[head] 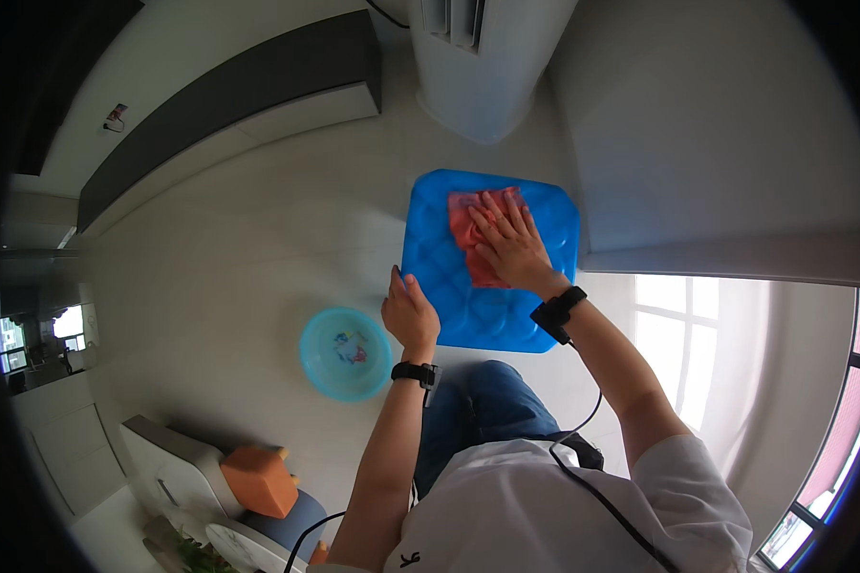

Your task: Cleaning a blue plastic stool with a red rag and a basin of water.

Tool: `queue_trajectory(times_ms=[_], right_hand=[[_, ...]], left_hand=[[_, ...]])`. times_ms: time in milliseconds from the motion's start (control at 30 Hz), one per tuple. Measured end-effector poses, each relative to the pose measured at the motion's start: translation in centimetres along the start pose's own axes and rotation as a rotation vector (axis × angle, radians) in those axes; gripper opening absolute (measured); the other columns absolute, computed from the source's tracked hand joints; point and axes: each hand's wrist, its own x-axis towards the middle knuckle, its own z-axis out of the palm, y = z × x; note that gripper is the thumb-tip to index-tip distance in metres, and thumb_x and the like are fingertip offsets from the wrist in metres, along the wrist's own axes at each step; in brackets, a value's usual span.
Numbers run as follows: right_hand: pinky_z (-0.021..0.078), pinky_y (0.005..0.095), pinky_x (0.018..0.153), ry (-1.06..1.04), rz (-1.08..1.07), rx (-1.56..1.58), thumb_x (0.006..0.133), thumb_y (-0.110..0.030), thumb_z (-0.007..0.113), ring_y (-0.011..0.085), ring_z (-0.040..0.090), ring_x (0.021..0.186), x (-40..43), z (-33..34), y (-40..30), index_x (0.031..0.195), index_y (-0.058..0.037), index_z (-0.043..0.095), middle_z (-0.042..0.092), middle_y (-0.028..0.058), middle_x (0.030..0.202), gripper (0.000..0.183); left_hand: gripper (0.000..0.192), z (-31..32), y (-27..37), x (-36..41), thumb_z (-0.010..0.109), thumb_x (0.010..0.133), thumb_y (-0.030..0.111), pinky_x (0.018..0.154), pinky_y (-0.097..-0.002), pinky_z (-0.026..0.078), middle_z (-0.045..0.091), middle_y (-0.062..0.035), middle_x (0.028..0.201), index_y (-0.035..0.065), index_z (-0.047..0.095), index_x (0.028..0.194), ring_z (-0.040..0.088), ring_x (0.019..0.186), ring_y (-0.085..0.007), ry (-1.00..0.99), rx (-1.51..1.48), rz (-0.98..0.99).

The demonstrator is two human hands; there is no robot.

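A squarish blue plastic top (473, 319) with rounded corners and a bulging, quilted pattern lies before me; whether it belongs to a stool or a box cannot be told. My right hand (512, 247) presses flat on a crumpled red cloth (466, 225) over its upper middle, fingers slightly spread. At the left edge of the top, my left hand (411, 311) holds the rim, thumb up and fingers along the outer side. A light-blue plastic basin (307, 358) with a coloured print on its bottom stands on the floor just left of that hand.
A floor-standing white appliance (484, 93) rises beyond the blue top. Along the far left wall runs a low cabinet (244, 93). An orange stool (258, 480) and a blue-grey seat (287, 519) stand at lower left. The wall (702, 143) is close on the right. Cables hang from my wristbands.
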Motion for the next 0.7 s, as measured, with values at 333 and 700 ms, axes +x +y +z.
queue_trajectory(times_ms=[333,700], right_hand=[[0.0101,0.0511,0.116,-0.110,-0.035,0.102,0.091,-0.041,0.047,0.0349,0.017,0.143,-4.1,-0.6,-8.0,0.148,-0.0143,0.029,0.024,0.0101,0.154,0.065],[0.0154,0.0457,0.116,0.045,0.145,-0.050,0.096,-0.040,0.043,0.0300,0.022,0.142,-2.6,-1.8,4.9,0.145,-0.0126,0.033,0.028,0.0085,0.152,0.058]], left_hand=[[0.056,0.3,-0.8,-0.2,0.023,0.102,0.037,0.083,-0.0452,0.049,0.065,-0.0231,0.107,-0.0044,0.059,0.116,0.062,0.096,-0.0406,-0.005,-0.183,-0.032],[0.048,0.4,0.3,-0.1,0.029,0.102,0.033,0.072,-0.0475,0.050,0.067,-0.0217,0.095,-0.0044,0.058,0.110,0.063,0.083,-0.0407,-0.012,0.046,0.079]])
